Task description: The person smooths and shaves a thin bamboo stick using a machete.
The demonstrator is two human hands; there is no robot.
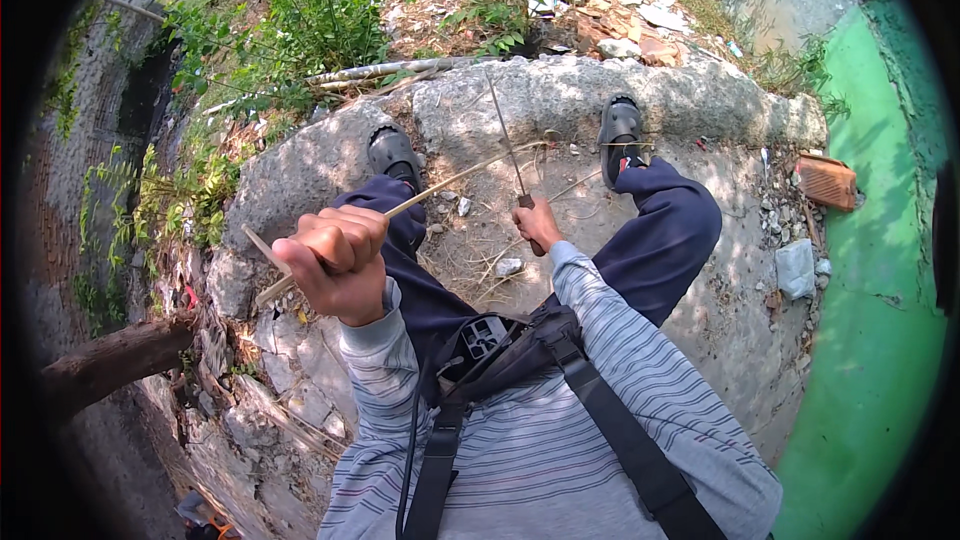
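My left hand (338, 258) is closed in a fist around a thin pale wooden strip (448, 179). The strip slants from below the fist up to the right, its far end between my feet. A second short pale piece (263, 248) juts out at the fist's left side; whether it belongs to the same strip I cannot tell. My right hand (541, 225) grips the dark handle of a long, narrow-bladed knife (505, 135), blade pointing away from me. Near its far end the strip crosses the blade; whether they touch is unclear.
Thin shavings (487, 275) and small stones lie on the concrete between my legs. Beyond my dark shoes runs a raised concrete edge (510, 100) with plants behind it. An orange-brown brick (828, 182) lies beside the green wall at right. A log (120, 365) projects at left.
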